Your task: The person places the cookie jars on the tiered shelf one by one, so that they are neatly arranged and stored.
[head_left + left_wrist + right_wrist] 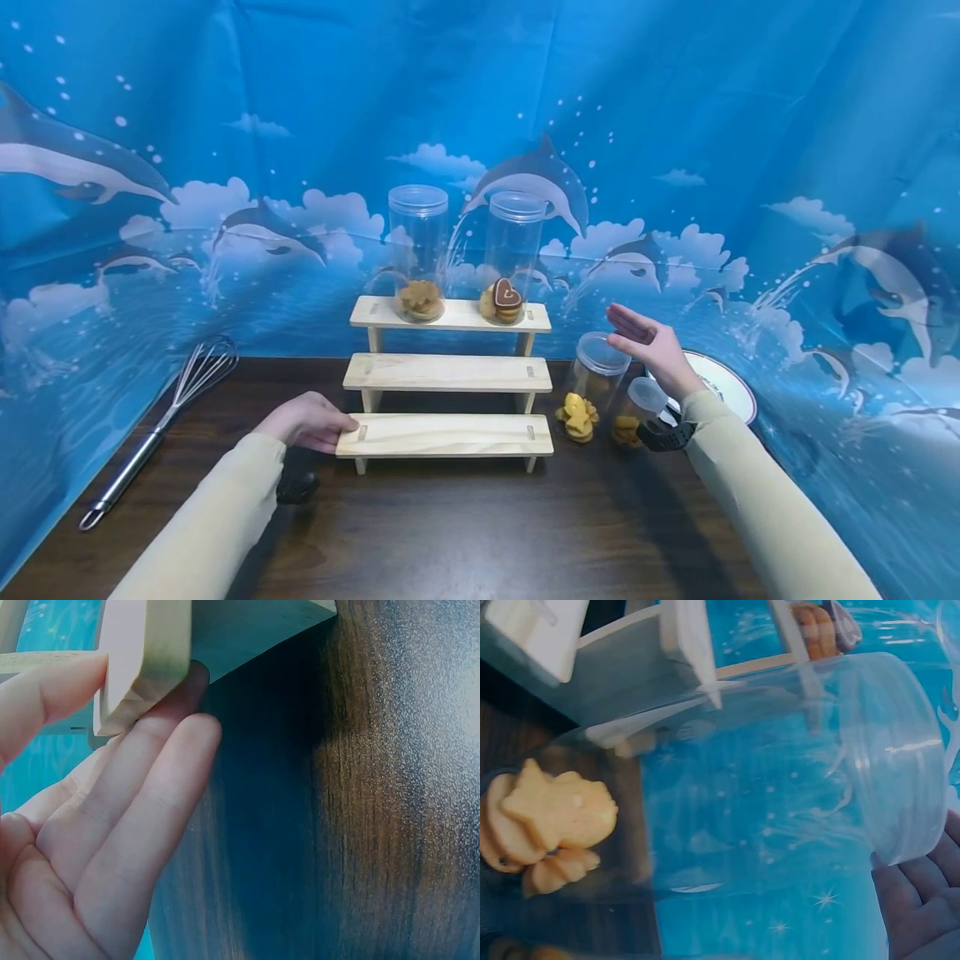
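My left hand (309, 421) holds the left end of the lowest step of a three-step wooden display stand (446, 435), thumb above and fingers beneath the board (142, 667). Close behind the lid of a tall clear jar (600, 354), my right hand (658, 354) is raised with its fingers extended; whether it touches the lid I cannot tell. Yellow cookies (574, 810) lie at that jar's bottom. On the top step stand two lidded clear jars, one with tan cookies (420, 298), the other with a brown heart cookie (507, 294) among paler ones.
A smaller lidded jar with cookies (627, 430) stands by my right wrist. Behind that arm is a white plate (731, 387). A metal whisk (161, 429) lies at the left of the dark wooden table (450, 533). A blue dolphin-print cloth (337, 108) hangs behind.
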A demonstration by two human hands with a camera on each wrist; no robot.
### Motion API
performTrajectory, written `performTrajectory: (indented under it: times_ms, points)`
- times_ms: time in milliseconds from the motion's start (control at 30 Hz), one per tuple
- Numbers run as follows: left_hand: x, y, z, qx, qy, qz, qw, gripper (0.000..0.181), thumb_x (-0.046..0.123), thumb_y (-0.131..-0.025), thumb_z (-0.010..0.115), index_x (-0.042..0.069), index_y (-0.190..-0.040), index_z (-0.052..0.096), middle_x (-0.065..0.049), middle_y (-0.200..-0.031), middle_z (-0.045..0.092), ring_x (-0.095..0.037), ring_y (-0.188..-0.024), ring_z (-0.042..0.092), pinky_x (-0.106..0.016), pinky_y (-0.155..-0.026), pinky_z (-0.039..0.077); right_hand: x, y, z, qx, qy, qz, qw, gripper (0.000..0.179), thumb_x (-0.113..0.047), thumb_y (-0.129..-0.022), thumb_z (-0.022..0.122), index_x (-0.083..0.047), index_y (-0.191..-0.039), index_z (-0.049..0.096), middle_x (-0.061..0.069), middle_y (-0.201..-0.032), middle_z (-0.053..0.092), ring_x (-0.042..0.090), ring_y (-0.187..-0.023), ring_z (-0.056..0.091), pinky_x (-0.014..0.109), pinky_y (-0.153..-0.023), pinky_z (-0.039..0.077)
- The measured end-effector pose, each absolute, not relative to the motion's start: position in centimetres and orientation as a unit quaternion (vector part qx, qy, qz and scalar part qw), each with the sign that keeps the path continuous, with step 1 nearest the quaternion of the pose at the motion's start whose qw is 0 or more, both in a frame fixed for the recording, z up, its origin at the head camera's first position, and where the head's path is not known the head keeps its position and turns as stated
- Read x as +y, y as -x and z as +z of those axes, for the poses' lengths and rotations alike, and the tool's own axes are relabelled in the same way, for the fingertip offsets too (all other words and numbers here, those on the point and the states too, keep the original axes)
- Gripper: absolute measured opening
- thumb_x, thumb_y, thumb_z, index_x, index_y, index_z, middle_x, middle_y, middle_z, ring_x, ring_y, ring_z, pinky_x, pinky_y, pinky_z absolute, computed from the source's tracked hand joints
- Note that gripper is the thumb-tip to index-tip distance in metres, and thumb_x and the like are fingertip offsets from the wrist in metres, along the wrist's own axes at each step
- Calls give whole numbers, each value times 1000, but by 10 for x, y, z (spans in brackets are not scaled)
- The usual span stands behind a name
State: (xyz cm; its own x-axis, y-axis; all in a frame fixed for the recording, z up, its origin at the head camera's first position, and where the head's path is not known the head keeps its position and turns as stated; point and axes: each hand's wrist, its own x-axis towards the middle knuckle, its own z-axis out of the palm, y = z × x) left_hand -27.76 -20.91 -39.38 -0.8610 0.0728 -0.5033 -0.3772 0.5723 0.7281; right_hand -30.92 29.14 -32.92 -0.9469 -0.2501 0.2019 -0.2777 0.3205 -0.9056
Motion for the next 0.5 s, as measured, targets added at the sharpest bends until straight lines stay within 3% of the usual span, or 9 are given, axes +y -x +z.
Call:
performTrajectory:
  times_ms: [233,500]
  points:
    - [-209,277,-396,848,93,461,247,32,14,-85,68,-13,-100,60,-5,-69,65,-12,-61,64,-29,-65,59,297,304,-346,-818,-159,554,-4,65,-28,-94,60,-14,-149,28,13,-152,31,25,-140,29,48,-111,30]
    - [-209,277,-396,848,96,461,243,35,14,-85,67,-14,-103,58,-6,-71,66,-13,-62,64,-31,-66,59,298,298,-354,-836,-149,527,6,62,-26,-93,61,-15,-148,34,9,-151,34,29,-138,32,51,-109,32]
